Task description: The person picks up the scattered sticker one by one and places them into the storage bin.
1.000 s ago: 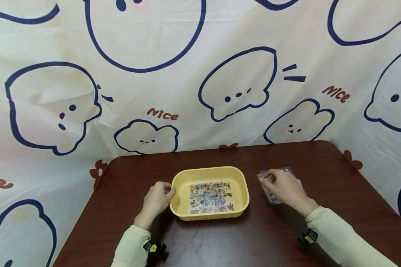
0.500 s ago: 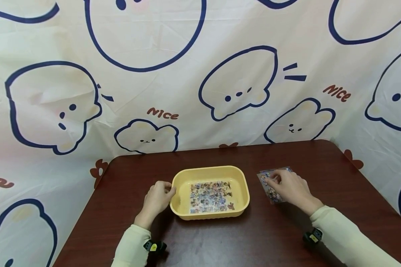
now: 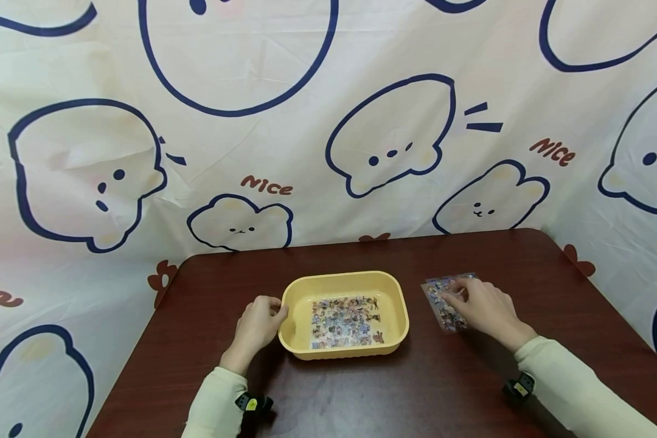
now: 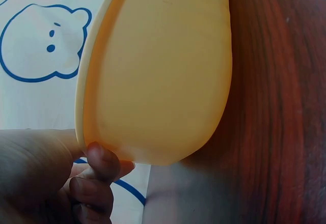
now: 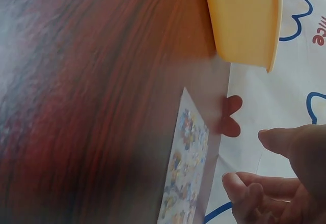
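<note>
A yellow plastic tray [image 3: 292,286] stands on the table with a sheet of small colourful stickers [image 3: 342,322] lying flat inside. My left hand [image 3: 254,325] pinches the tray's left rim between thumb and fingers, and the left wrist view shows the fingertips [image 4: 102,158] at its edge. To the tray's right lies a small stack of clear sheets with similar colourful pictures [image 3: 438,298]. Over that stack is my right hand [image 3: 484,310], covering part of it. In the right wrist view its thumb and fingers [image 5: 234,186] stand apart with nothing between them, above the top sheet [image 5: 183,168].
Both things stand on a dark brown wooden table [image 3: 339,401]. A white cloth with blue cartoon outlines [image 3: 306,146] hangs close behind the table and along its sides. Each wrist wears a black strap device [image 3: 253,403].
My right hand has drifted right across the stack of sheets, uncovering more of its left part. The left hand and the tray have stayed in place.
</note>
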Action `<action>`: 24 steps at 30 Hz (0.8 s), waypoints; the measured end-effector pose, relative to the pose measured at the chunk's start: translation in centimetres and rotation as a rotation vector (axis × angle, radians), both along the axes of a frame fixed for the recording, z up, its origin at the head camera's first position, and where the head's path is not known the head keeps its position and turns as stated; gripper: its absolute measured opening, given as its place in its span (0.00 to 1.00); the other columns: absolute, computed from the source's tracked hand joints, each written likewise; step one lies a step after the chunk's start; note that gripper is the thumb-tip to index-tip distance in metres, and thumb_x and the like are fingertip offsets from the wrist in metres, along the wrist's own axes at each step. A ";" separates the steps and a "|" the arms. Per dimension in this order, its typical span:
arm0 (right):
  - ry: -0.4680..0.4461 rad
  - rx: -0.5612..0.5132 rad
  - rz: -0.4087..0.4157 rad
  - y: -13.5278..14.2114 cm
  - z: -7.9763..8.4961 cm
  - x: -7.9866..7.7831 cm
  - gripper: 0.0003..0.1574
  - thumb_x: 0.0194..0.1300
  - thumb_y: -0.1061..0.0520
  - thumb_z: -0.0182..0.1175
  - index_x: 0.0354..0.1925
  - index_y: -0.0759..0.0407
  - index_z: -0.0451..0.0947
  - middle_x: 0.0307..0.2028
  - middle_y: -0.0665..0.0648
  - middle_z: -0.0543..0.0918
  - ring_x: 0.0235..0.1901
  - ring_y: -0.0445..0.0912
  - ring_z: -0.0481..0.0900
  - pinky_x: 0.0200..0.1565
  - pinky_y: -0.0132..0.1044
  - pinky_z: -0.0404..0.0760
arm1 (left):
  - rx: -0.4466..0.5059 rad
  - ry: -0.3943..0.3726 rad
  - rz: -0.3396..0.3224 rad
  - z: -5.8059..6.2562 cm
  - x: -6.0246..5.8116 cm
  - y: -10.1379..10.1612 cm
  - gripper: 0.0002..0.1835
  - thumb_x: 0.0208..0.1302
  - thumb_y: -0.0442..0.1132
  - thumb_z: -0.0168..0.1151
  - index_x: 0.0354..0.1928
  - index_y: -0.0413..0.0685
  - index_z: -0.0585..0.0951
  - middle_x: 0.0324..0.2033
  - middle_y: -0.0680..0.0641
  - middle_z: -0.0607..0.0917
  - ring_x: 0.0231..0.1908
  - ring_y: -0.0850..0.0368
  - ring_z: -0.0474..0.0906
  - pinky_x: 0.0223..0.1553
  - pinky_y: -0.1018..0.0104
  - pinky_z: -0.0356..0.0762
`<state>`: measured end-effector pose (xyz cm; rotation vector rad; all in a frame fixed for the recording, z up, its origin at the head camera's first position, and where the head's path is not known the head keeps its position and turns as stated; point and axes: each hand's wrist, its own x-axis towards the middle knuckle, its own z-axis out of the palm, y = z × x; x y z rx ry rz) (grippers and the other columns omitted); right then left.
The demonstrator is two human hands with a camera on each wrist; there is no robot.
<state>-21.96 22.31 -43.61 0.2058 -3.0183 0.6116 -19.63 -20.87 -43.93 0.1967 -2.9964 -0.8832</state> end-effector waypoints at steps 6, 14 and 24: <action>0.013 0.018 -0.007 0.6 -0.4 0.1 0.25 0.69 0.40 0.62 0.46 0.60 0.84 0.20 0.50 0.76 0.17 0.43 0.69 0.16 0.37 0.63 | 0.001 0.000 -0.005 -0.1 0.0 0.0 0.18 0.68 0.45 0.61 0.50 0.40 0.87 0.37 0.45 0.91 0.37 0.54 0.86 0.40 0.50 0.80; -0.017 0.007 -0.004 1.4 -0.6 -0.1 0.23 0.69 0.41 0.61 0.42 0.60 0.82 0.16 0.50 0.73 0.15 0.43 0.68 0.16 0.36 0.61 | 0.000 0.002 0.005 0.1 0.1 0.1 0.17 0.68 0.45 0.61 0.50 0.41 0.87 0.37 0.46 0.91 0.37 0.54 0.86 0.39 0.51 0.80; -0.025 0.014 -0.011 2.4 -1.0 -0.2 0.23 0.68 0.41 0.62 0.38 0.60 0.83 0.18 0.50 0.74 0.17 0.43 0.69 0.17 0.36 0.64 | -0.003 0.011 0.000 0.0 0.1 0.0 0.16 0.68 0.45 0.61 0.49 0.41 0.87 0.35 0.47 0.91 0.35 0.55 0.85 0.38 0.51 0.79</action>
